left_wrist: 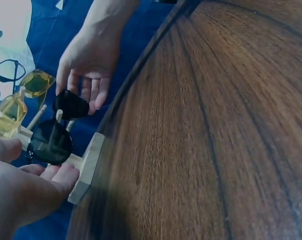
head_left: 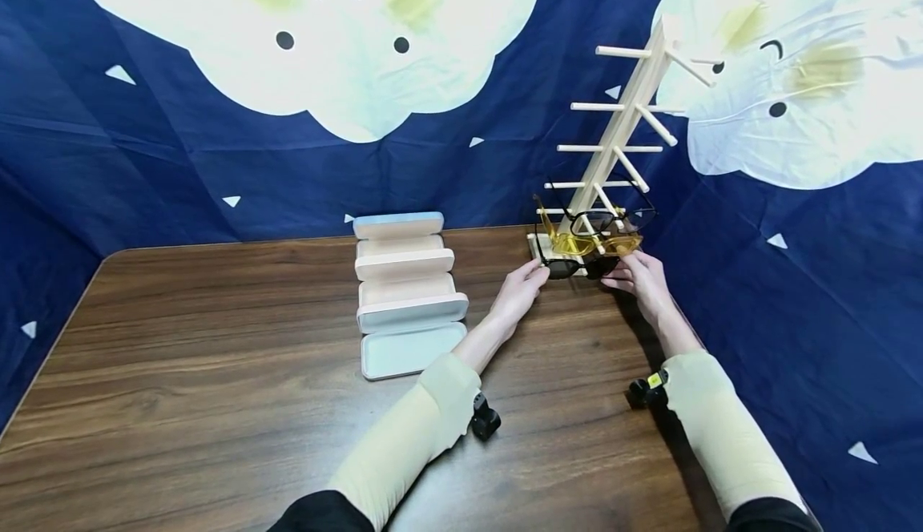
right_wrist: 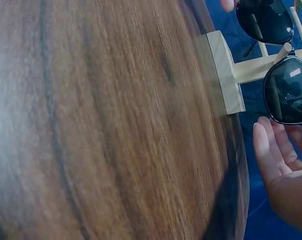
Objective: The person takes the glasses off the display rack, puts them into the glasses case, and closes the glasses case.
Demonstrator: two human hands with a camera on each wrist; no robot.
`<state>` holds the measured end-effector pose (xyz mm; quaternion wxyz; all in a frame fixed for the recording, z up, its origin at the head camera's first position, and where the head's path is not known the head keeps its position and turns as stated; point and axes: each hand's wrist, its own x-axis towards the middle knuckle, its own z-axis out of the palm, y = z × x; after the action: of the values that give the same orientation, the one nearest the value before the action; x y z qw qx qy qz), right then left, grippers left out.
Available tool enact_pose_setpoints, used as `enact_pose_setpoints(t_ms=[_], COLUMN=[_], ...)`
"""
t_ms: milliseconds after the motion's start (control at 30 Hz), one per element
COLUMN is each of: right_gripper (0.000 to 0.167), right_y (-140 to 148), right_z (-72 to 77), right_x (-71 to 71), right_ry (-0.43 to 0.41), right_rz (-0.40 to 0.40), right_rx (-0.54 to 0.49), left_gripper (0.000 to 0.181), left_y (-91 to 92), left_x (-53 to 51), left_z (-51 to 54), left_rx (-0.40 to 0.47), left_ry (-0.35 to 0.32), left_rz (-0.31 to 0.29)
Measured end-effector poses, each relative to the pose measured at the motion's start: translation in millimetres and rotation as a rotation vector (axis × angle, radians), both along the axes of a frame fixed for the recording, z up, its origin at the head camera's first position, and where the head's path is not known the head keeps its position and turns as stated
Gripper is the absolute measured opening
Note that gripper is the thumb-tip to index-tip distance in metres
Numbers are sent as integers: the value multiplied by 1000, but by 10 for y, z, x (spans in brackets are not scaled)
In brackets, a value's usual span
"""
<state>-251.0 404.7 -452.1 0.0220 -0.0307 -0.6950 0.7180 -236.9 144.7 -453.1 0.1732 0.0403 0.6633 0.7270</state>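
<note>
A pair of black sunglasses [head_left: 561,268] sits low at the front of a wooden eyewear rack [head_left: 622,127]. In the right wrist view a peg end shows at the bridge of the sunglasses [right_wrist: 286,92]. My left hand [head_left: 521,290] holds their left end, its thumb and fingers at the frame edge beside the dark lens [left_wrist: 51,142]. At the other end, my right hand [head_left: 644,282] holds the frame with its fingertips, the remaining fingers loosely bent. Just above hang yellow-tinted glasses [head_left: 573,243], and over them black-framed clear glasses [head_left: 638,218].
Open pale eyeglass cases [head_left: 413,313] stand in a column left of the rack, lids raised. The rack base [left_wrist: 88,167] is near the back edge of the wooden table [head_left: 216,372]. Blue cloth [head_left: 829,276] with cloud prints hangs behind and at the right.
</note>
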Motion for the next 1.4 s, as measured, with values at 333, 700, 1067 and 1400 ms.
enact_pose_setpoints(t_ms=[333,700,1067,1400], right_gripper=[15,20,20,18], right_y=[-30,-30,-37,-47], right_z=[14,10,9,-2], right_x=[28,116,297,528], right_ry=[3,59,92,129], right_rz=[-28,-15,-14,2], right_rx=[17,-66,-122,-133], left_gripper=[55,55,55,51], left_y=[-3,-56,-97,-164], left_x=[9,75,208,367], left_z=[7,48,74,69], left_rx=[35,14,-27,-49], left_ry=[-3,19,58,66], left_rz=[-4,-35,-64,-88])
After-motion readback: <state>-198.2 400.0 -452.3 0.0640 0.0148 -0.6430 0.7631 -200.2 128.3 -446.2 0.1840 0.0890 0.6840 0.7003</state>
